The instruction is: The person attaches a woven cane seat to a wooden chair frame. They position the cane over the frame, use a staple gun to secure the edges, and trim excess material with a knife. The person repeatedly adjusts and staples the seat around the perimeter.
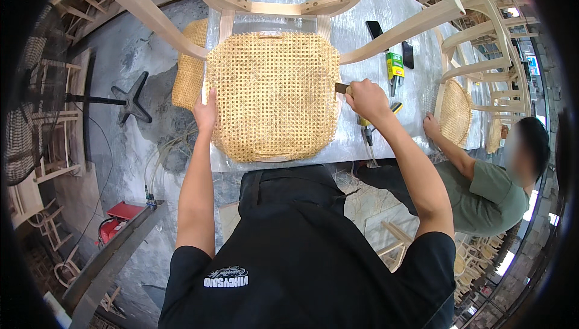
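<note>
A woven cane chair seat (274,94) lies face up before me, on a pale wooden chair frame (274,8) that stands upended on the table. My left hand (205,110) grips the seat's left edge; its thumb shows along the rim, while the other fingers are mostly hidden. In my closed right hand (369,98) is a flat-bladed tool (342,88), perhaps a scraper or chisel. Its dark blade meets the right edge of the cane, and the fist covers most of the handle.
The table (386,142) is wrapped in clear film. Right of the chair lie a phone (374,28), a green-and-yellow package (395,65) and a yellow-and-black tool (365,123). A co-worker (494,190) touches another chair seat (455,112). Another cane piece (192,66) lies at left.
</note>
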### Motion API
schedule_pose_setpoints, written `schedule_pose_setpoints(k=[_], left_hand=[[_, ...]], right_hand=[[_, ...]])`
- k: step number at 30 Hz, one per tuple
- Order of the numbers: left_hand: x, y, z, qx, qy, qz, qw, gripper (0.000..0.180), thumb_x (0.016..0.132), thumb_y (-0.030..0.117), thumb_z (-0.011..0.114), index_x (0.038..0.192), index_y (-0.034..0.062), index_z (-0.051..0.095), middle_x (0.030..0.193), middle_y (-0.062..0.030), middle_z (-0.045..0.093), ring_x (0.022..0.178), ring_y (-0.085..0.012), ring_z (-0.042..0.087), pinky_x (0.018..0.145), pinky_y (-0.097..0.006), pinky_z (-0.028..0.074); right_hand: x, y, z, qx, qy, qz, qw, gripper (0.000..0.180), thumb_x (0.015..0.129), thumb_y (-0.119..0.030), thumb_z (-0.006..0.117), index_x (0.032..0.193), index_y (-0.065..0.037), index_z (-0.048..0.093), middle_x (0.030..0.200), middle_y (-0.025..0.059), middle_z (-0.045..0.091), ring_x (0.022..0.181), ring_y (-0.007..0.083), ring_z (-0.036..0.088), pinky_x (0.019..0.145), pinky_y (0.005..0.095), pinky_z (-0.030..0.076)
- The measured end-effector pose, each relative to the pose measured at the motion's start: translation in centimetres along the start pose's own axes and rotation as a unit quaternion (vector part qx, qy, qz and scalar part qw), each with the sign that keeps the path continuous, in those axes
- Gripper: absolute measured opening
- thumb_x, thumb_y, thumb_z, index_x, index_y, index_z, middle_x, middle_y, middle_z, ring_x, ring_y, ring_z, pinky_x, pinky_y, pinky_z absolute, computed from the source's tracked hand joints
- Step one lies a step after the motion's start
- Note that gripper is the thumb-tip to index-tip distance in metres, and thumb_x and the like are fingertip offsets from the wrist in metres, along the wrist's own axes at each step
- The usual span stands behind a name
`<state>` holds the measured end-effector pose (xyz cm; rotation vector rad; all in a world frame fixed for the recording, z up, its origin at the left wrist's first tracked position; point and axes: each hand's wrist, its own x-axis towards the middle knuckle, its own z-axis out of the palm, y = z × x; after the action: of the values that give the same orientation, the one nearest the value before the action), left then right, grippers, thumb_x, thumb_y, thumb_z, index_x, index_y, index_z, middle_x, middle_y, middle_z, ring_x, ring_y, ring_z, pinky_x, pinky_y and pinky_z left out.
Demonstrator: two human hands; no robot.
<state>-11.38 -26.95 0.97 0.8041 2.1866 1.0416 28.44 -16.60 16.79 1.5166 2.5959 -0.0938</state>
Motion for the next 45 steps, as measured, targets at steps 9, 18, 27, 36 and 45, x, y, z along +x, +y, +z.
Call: schedule_pose_setpoints(k=[9,18,27,36,45], left_hand=[[0.8,0.0,0.6,0.01,-0.012,-0.005,1.0,0.058,0.092,0.052,0.064,0.118,0.0006,0.068,0.097,-0.0168,0.072,0.091,-0.0267,0.068,0.085,-0.039,0.051],[1.3,-0.5,1.1,-0.007,0.004,0.011,1.0,0.05,0.095,0.045,0.064,0.114,-0.0015,0.068,0.097,-0.016,0.073,0.087,-0.026,0.068,0.082,-0.039,0.051],[1.2,-1.2,1.1,-0.079,-0.023,0.005,0.997,0.04,0.098,0.033,0.064,0.11,-0.0055,0.066,0.098,-0.0099,0.071,0.085,-0.0144,0.06,0.078,-0.032,0.05],[1.9,-2.2,1.0,-0.03,-0.004,0.007,1.0,0.05,0.095,0.043,0.066,0.113,-0.0038,0.068,0.097,-0.0168,0.073,0.087,-0.0222,0.067,0.081,-0.038,0.051],[1.8,-1.2,0.8,0.011,-0.022,-0.023,0.999,0.06,0.093,0.052,0.063,0.116,-0.0026,0.068,0.098,-0.0212,0.072,0.091,-0.0312,0.068,0.086,-0.042,0.05]], right_hand=[[0.3,1.4,1.7,-0.013,0.004,-0.009,1.0,0.024,0.082,-0.026,0.069,0.077,-0.003,0.067,0.069,0.0191,0.066,0.065,0.0374,0.068,0.062,0.0458,0.057],[2.6,1.0,1.7,-0.041,-0.045,0.015,0.998,0.019,0.081,-0.021,0.067,0.073,-0.004,0.068,0.068,0.0189,0.066,0.064,0.0354,0.068,0.06,0.0449,0.057],[3.9,-0.9,-0.2,-0.024,-0.175,0.091,0.98,0.012,0.08,-0.011,0.062,0.075,-0.002,0.068,0.076,0.02,0.069,0.068,0.0356,0.071,0.062,0.0448,0.058],[4.5,0.1,-1.1,-0.015,-0.073,-0.013,0.997,0.016,0.08,-0.018,0.064,0.078,-0.003,0.069,0.077,0.0201,0.069,0.072,0.0366,0.071,0.066,0.046,0.058],[-2.5,0.1,1.1,0.112,-0.039,0.079,0.99,0.03,0.082,-0.029,0.068,0.075,0.0,0.069,0.075,0.0234,0.067,0.072,0.0423,0.067,0.07,0.0503,0.056]])
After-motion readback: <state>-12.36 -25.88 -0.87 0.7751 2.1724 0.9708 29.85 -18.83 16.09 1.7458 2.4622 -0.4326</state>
